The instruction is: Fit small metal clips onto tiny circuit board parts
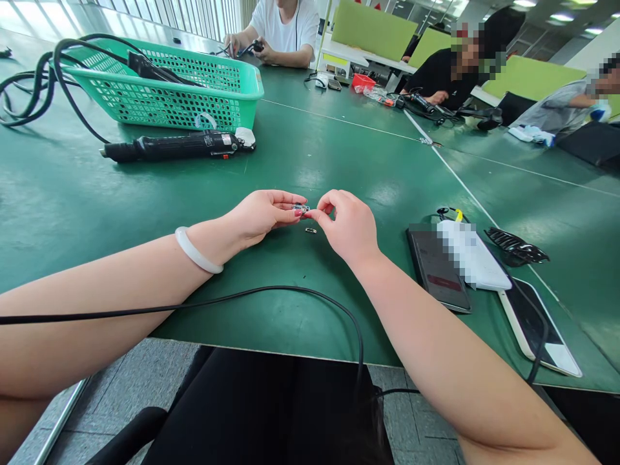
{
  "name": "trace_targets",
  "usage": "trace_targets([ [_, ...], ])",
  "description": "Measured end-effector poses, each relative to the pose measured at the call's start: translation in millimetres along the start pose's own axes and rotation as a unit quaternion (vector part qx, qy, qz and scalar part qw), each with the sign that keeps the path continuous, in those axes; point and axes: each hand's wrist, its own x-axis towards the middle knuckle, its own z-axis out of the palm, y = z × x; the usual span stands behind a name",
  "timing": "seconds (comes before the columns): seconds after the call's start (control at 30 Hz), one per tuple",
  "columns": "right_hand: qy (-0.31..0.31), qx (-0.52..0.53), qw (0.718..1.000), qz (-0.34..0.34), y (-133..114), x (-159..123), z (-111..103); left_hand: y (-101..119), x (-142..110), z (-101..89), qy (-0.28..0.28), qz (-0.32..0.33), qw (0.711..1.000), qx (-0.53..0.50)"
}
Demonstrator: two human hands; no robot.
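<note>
Between the thumb and fingers of my left hand (266, 212) is a small electronic part (301, 208) with metallic and dark bits, too tiny to make out fully. My right hand (349, 223) is closed in a pinch, its thumb and forefinger meeting the right end of that part. Whether a separate piece sits in the right pinch is hidden. Just below the fingertips, another small dark and silver piece (310, 230) lies on the green table (300, 265). A white bangle (197, 250) circles my left wrist.
A green basket (169, 97) with cables stands far left, a black electric screwdriver (174, 146) before it. At right lie a dark phone (438, 271), a white power bank (477, 258) and a white phone (542, 329). A black cable (271, 289) crosses near me. Several people sit beyond.
</note>
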Motion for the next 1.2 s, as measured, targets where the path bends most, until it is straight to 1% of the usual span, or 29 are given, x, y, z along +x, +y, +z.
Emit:
trace_targets([
  [0.1, -0.055, 0.101, 0.992, 0.043, 7.6, 1.6, -1.2, -0.2, 0.4, 0.4, 0.009, -0.009, 0.999, -0.029],
  [0.17, -0.105, 0.127, 0.984, 0.068, 13.9, 2.1, -3.2, -0.1, 0.9, 0.7, 0.022, -0.017, 0.999, -0.043],
  [0.23, -0.142, 0.099, 0.982, 0.076, 19.1, 2.1, -5.4, 0.2, 1.1, 1.0, 0.031, -0.024, 0.998, -0.048],
  [0.33, -0.171, 0.036, 0.983, 0.054, 22.0, 1.6, -5.9, 0.4, 0.9, 1.2, 0.028, -0.027, 0.998, -0.048],
  [0.47, -0.175, -0.014, 0.984, 0.022, 18.7, 1.8, -2.4, 0.4, 0.5, 1.6, 0.019, -0.028, 0.998, -0.050],
  [0.53, -0.168, -0.013, 0.985, 0.019, 17.4, 2.1, -2.7, 0.9, 0.2, 2.0, 0.022, -0.029, 0.998, -0.051],
  [0.67, -0.136, 0.039, 0.989, 0.045, 19.6, 3.1, -12.3, 2.0, -0.7, 2.7, 0.032, -0.035, 0.998, -0.048],
  [0.73, -0.112, 0.022, 0.992, 0.046, 21.8, 3.8, -18.8, 1.5, -0.7, 2.3, 0.028, -0.034, 0.998, -0.049],
  [0.77, -0.103, -0.004, 0.994, 0.040, 22.7, 4.1, -21.5, 1.1, -0.6, 1.9, 0.025, -0.033, 0.998, -0.050],
  [0.87, -0.108, -0.109, 0.988, -0.007, 23.0, 3.8, -24.3, -0.1, 0.3, 0.7, 0.019, -0.030, 0.998, -0.051],
  [0.93, -0.133, -0.174, 0.974, -0.050, 20.3, 2.5, -21.9, -0.4, 0.7, 0.2, 0.017, -0.030, 0.998, -0.048],
  [1.0, -0.164, -0.209, 0.960, -0.090, 16.1, 0.9, -18.3, -0.4, 0.8, 0.2, 0.017, -0.031, 0.998, -0.047],
  [1.1, -0.191, -0.194, 0.953, -0.131, 12.8, -0.3, -15.4, -0.2, 0.6, 0.7, 0.021, -0.030, 0.998, -0.047],
  [1.2, -0.167, -0.160, 0.964, -0.131, 18.6, 1.2, -16.6, 0.3, 0.0, 1.3, 0.023, -0.028, 0.998, -0.044],
])
